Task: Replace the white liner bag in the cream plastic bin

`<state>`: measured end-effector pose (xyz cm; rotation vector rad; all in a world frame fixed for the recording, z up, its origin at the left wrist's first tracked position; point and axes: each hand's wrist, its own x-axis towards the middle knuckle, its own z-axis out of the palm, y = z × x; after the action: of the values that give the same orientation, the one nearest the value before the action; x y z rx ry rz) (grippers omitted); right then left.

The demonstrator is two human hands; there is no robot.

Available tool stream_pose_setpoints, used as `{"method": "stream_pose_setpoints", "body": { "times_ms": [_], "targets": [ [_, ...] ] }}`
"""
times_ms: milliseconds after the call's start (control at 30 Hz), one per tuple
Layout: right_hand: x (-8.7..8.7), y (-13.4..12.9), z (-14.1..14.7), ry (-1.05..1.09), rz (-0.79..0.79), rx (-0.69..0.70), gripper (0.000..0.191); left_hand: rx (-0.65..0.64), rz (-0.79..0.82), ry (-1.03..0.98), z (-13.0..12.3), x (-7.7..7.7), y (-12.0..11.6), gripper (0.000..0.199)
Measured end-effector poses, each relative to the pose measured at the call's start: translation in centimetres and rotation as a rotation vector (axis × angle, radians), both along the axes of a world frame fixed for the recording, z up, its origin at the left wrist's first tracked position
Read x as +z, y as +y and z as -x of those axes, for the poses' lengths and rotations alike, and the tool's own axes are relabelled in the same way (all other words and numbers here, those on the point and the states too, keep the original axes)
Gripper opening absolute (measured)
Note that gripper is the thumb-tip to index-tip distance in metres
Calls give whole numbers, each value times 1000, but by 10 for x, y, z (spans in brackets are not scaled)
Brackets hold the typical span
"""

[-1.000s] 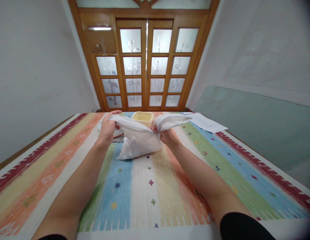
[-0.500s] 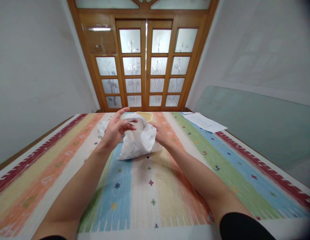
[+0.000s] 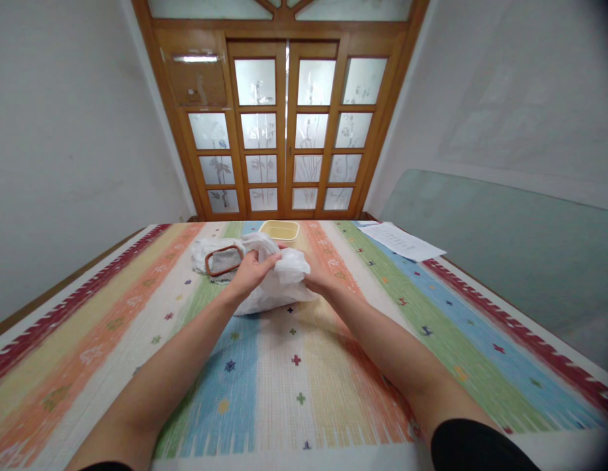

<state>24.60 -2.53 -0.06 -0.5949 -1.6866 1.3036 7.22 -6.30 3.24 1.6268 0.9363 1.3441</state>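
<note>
A crumpled white plastic bag rests on the striped tablecloth between my hands. My left hand grips the gathered upper part of the bag, thumb pointing right. On the bag's right side, my right hand holds it, with most of its fingers hidden behind the plastic. What the bag contains, if anything, does not show. Just left of my left hand lies a reddish-brown rounded rectangular frame on grey material, with another piece of white plastic beside it.
Behind the bag stands a pale yellow rectangular container. Printed paper sheets lie at the far right of the tablecloth. Beyond the table are wooden glazed doors, and a greenish panel leans along the right wall.
My left hand has come down and right from above the bag, its spread fingers now closed on the plastic. The brown frame has come into sight. My right hand stays at the bag's right side.
</note>
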Motion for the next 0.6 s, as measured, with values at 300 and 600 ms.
{"method": "stream_pose_setpoints", "body": {
  "times_ms": [300, 600],
  "targets": [
    [15, -4, 4, 121, 174, -74, 36, 61, 234, -665, -17, 1, 1, 28],
    [14, -2, 2, 178, 198, -149, 30, -71, 292, -682, -13, -6, 2, 22]
  ]
}}
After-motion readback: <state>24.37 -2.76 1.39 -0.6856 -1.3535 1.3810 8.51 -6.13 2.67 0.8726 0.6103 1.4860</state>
